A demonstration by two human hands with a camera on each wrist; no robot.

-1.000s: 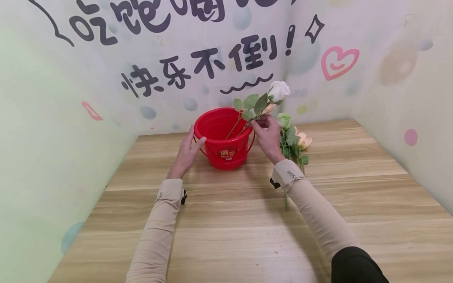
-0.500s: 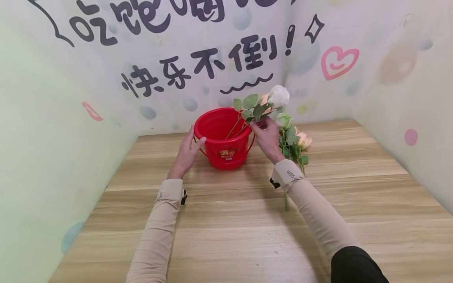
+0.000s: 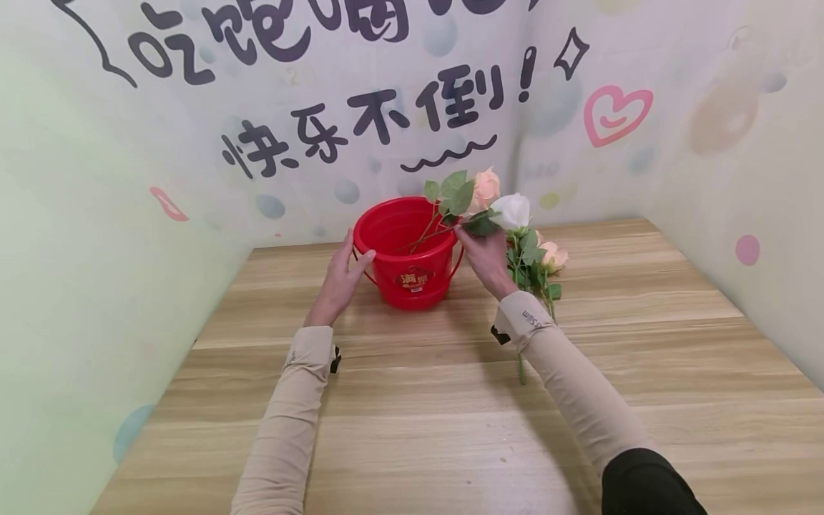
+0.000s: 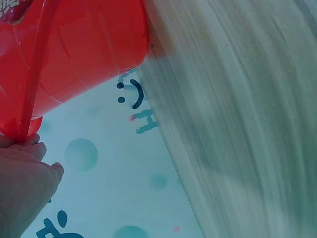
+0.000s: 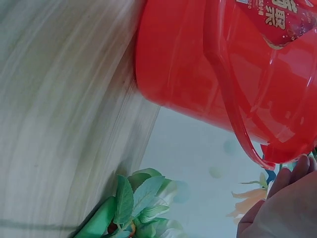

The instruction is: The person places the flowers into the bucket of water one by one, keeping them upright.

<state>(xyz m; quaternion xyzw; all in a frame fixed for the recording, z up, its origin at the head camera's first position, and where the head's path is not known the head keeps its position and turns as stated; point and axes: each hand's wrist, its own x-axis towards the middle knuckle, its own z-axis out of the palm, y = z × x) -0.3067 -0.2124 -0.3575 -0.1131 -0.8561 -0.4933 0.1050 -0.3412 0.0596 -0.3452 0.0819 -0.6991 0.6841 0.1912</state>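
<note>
A red bucket point(image 3: 389, 270) stands on the table near the back wall. At its left side rests my left hand point(image 3: 337, 282), fingers along the outer wall by the rim and thumb spread apart; the left wrist view shows the fingertips right by the handle point(image 4: 37, 64). My right hand point(image 3: 488, 259), at the right rim, pinches the stem of a white rose point(image 3: 513, 212), whose bloom hangs over the hand. Beside it a peach rose point(image 3: 486, 189) leans out over the rim. Stems slant down into the bucket.
More roses with green leaves point(image 3: 530, 252) lie on the table right of the bucket, among them a peach bloom point(image 3: 553, 256). One stem reaches toward the front under the right sleeve point(image 3: 573, 379). Printed walls point(image 3: 309, 193) enclose the wooden table point(image 3: 412, 400).
The white rose has tipped down to the right, over my right hand. The peach rose has come into full view beside it. The left hand and the bucket stay put.
</note>
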